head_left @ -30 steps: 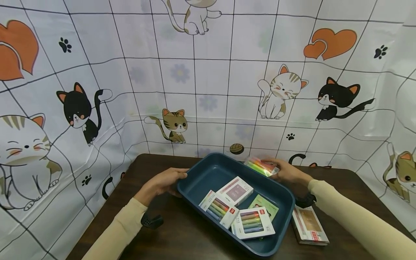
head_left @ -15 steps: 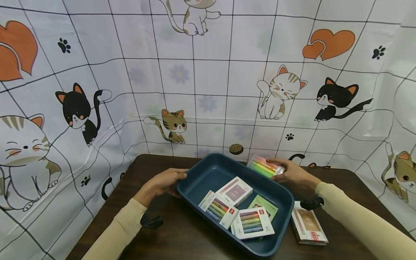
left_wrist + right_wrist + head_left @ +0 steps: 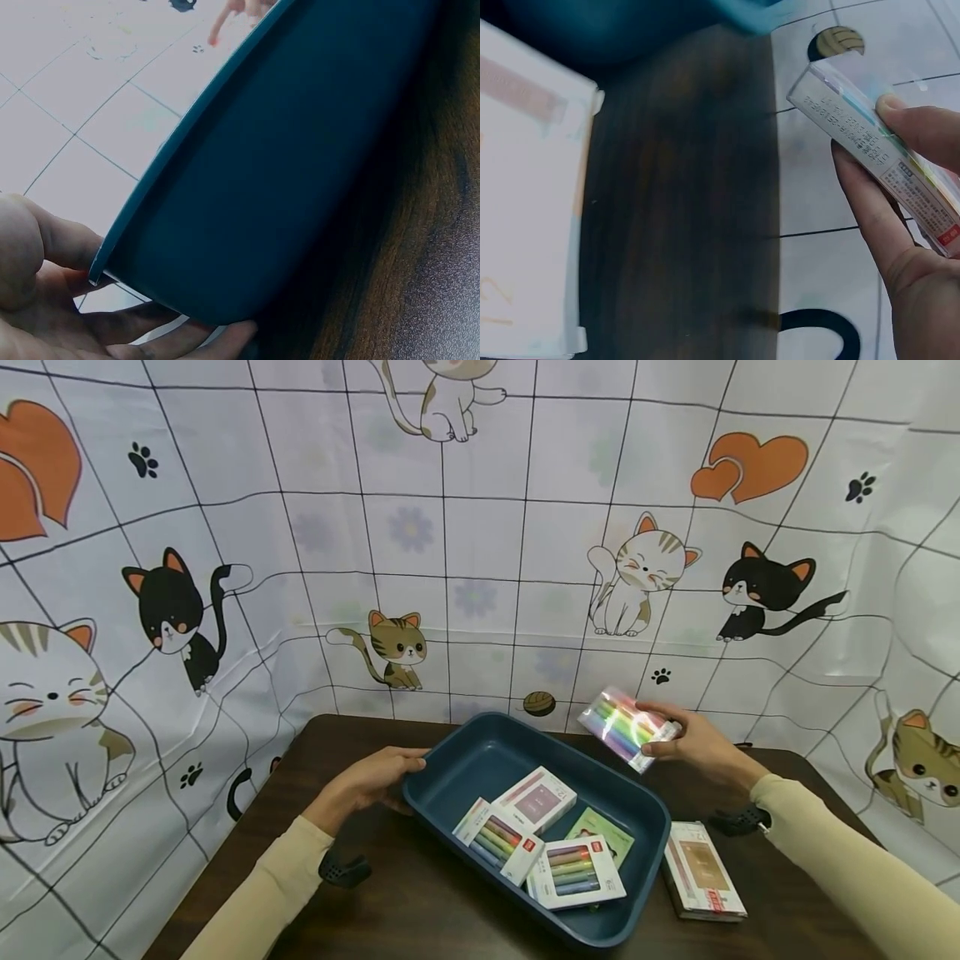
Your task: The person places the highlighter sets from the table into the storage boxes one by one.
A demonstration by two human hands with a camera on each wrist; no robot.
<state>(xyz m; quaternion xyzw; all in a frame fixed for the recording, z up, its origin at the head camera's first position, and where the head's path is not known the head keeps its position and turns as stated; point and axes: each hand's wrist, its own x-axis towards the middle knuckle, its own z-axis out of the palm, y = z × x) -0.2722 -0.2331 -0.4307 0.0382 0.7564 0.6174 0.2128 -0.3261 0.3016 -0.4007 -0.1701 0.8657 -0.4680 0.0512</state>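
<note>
My right hand pinches a clear pack of coloured pens between thumb and fingers, above the table behind the blue tray's far right side. Printed text on one edge of the pen pack shows in the right wrist view. At the left corner of the blue plastic tray, my left hand holds the rim, its thumb on the edge and its fingers against the outer wall. Inside the tray lie two white boxes of coloured pens, a white box with a mauve panel and a green packet, partly covered.
Right of the tray, a white box with a tan window lies on the dark wooden table, seemingly on top of another flat item. A white cat-print sheet hangs behind the table and along both sides.
My right hand has raised the pen pack from beside the tray's far edge, moving slightly right and tilting it so more colours show. My left hand stays at the tray's corner.
</note>
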